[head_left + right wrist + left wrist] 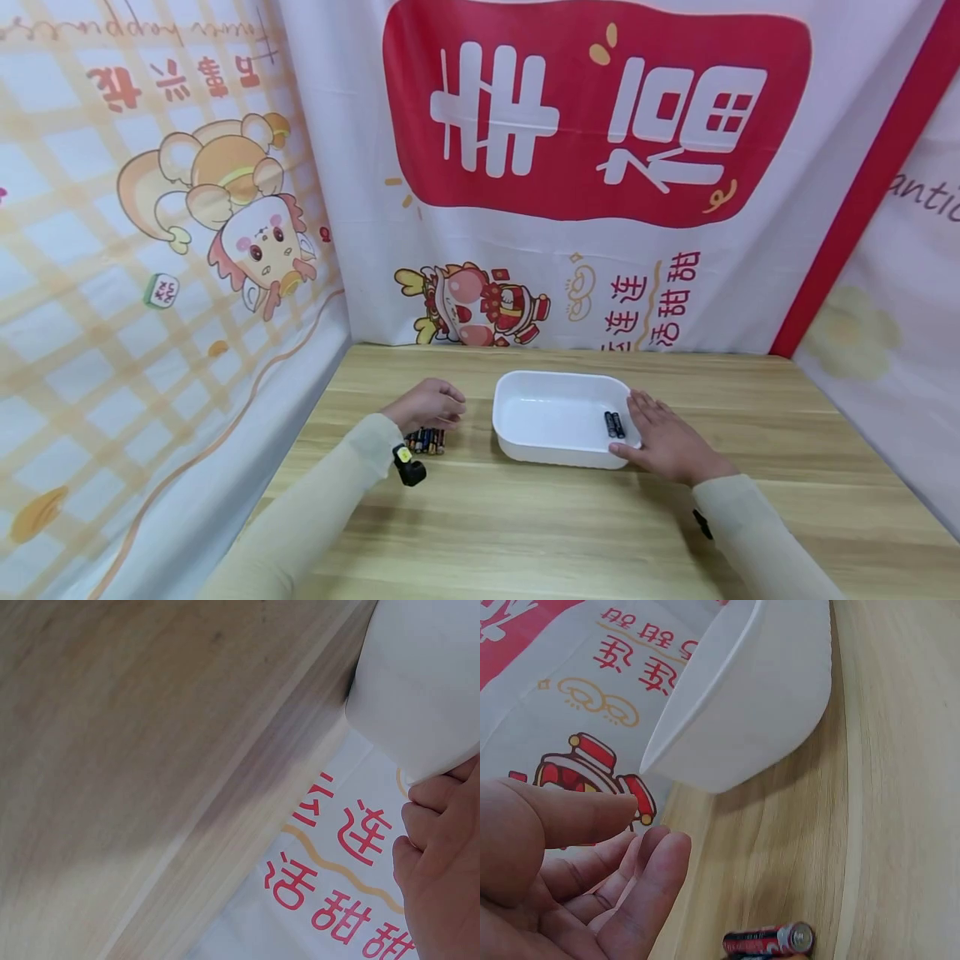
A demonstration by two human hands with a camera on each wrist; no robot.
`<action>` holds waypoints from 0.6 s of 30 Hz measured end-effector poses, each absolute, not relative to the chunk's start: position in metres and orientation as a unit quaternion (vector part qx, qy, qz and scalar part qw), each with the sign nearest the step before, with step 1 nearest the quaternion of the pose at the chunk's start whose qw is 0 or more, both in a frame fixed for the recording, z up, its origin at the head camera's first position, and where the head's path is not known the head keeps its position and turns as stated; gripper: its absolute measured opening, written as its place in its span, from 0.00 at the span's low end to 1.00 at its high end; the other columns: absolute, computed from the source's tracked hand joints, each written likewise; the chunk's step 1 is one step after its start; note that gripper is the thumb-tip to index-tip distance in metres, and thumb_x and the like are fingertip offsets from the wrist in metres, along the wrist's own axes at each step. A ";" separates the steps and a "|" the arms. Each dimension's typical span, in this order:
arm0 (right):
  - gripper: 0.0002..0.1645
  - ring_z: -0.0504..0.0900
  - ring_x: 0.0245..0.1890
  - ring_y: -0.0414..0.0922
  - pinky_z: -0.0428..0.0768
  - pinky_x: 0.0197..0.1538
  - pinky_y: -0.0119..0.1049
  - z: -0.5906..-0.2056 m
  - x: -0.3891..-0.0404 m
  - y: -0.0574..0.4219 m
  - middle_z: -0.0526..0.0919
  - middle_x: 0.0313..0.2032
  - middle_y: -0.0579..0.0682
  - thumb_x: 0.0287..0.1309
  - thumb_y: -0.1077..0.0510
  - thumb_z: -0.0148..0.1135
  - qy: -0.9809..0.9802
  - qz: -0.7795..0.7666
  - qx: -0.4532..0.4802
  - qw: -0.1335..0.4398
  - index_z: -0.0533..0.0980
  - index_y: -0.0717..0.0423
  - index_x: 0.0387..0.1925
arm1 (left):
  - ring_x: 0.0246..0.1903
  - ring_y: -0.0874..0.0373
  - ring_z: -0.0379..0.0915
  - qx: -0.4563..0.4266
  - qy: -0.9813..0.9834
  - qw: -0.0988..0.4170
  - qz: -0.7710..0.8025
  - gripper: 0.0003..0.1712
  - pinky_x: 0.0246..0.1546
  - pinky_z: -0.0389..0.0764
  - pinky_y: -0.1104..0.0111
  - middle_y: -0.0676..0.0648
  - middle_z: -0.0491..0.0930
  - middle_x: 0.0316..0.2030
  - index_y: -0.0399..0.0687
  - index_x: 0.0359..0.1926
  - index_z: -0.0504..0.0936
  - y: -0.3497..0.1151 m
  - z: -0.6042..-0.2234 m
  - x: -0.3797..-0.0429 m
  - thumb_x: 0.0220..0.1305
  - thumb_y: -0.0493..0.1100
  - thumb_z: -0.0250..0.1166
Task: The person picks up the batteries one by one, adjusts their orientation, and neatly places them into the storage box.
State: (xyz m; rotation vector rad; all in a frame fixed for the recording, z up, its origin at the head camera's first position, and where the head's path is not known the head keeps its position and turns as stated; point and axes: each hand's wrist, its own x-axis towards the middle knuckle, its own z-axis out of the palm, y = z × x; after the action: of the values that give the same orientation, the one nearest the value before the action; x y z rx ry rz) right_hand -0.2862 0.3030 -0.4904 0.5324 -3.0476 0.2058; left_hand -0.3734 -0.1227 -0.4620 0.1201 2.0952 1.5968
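A white plastic tub (558,454) stands on the wooden table, with two dark batteries (614,425) side by side at its right end. My right hand (675,442) rests against the tub's right end, its fingers extended along the rim and the thumb by the front corner. In the right wrist view its fingers (424,821) touch the tub's edge. Left of the tub, my left hand (429,404) hovers with relaxed fingers and a gap between thumb and fingertips; it holds nothing. Several batteries (429,442) lie together just below it, partly hidden by the hand and sleeve.
Printed cloths hang behind the table (525,533) and along both sides. The back cloth (360,250) meets the table's far edge just beyond the tub. Bare wood lies in front of the tub.
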 end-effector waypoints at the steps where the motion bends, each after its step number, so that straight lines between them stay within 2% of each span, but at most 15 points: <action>1: 0.62 0.45 0.73 0.59 0.48 0.73 0.57 -0.490 -0.287 0.303 0.48 0.74 0.62 0.60 0.22 0.44 -0.982 0.066 0.174 0.021 0.49 0.68 0.73 | 0.47 0.37 0.76 0.044 0.770 0.249 0.587 0.19 0.49 0.81 0.53 0.28 0.75 0.49 0.24 0.55 0.71 -0.125 -0.462 -0.373 0.66 0.31 0.61; 10: 0.62 0.45 0.73 0.60 0.48 0.73 0.56 -0.489 -0.284 0.303 0.48 0.74 0.62 0.59 0.22 0.44 -0.981 0.069 0.179 0.023 0.50 0.69 0.72 | 0.36 0.47 0.79 0.027 0.786 0.233 0.572 0.19 0.38 0.86 0.60 0.35 0.78 0.40 0.24 0.53 0.72 -0.149 -0.470 -0.369 0.64 0.30 0.62; 18: 0.61 0.46 0.73 0.60 0.48 0.72 0.57 -0.489 -0.285 0.303 0.48 0.74 0.62 0.60 0.23 0.45 -0.981 0.071 0.178 0.027 0.50 0.69 0.72 | 0.35 0.50 0.77 0.003 0.799 0.228 0.557 0.17 0.38 0.86 0.61 0.36 0.78 0.40 0.27 0.53 0.73 -0.169 -0.475 -0.366 0.64 0.30 0.62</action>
State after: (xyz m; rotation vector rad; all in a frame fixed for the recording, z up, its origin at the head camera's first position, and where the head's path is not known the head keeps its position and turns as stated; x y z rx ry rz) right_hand -0.2852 0.3029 -0.4888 0.5507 -3.0312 0.2188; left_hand -0.3662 -0.1694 -0.4752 0.0089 2.2008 1.5333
